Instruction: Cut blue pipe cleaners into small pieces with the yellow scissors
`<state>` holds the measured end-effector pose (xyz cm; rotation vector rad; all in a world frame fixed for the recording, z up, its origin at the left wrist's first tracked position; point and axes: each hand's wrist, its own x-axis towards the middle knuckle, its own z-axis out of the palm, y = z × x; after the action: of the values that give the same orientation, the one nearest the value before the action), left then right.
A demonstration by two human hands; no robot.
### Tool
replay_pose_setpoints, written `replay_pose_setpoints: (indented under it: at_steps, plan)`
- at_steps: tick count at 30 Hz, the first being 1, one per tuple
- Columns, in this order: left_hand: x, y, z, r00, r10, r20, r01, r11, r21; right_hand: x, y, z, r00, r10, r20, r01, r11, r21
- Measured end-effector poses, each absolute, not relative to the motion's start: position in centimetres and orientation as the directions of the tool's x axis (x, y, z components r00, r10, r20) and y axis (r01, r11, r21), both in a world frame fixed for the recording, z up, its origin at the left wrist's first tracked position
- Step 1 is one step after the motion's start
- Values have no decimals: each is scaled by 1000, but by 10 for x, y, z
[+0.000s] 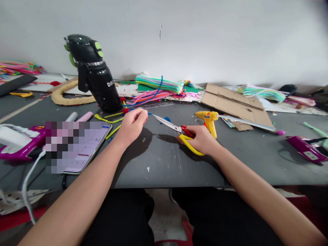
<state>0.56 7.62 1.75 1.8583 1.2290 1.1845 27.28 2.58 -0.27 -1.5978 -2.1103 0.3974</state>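
A: How to handle the blue strand (pixel 150 113) well at this point?

B: Treat as a trimming step, judging by the scissors (pixel 170 125) near the strand. Grip close to the cutting point with the left hand (pixel 133 124), leaving just enough end exposed. Set the blades across the strand, not along, and close in one firm stroke. Keep the blade tips clear of the fingertips — very little margin there, by the look of it.

A: Where to find the strand relative to the fingers?

B: Near the centre of the frame, just left of the blade tips. Pinched between left thumb and forefinger, with a short end projecting to the right. Impossible to tell the length hidden in the grasp. Apparently pointing toward the blades — so angle the wrist before cutting.

A: And the right hand (pixel 201 137)?

B: Right of centre, closed around the red and yellow handles. Impossible to judge any blade gap from this angle.

A: Anything else to watch?

B: Blue clippings (pixel 166 119) just beyond the blades, and a yellow glue gun (pixel 207 117) just beyond the right hand. Avoid catching either during the stroke.
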Motion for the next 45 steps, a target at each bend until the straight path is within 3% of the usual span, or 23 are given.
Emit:
replay_pose_setpoints:
  at_steps: [10, 27, 45]
  plan:
    - [2, 76, 18, 196, 902, 384, 384, -431, 817, 273, 26, 0, -222, 965, 141, 839, 263, -476]
    - [2, 83, 8, 159, 949, 273, 283, -308, 908, 272, 25, -4, -204, 963, 177, 844, 265, -465]
    - [6, 78, 15, 245, 952, 182, 164, -226, 960, 273, 25, -4, -225, 958, 180, 846, 283, -452]
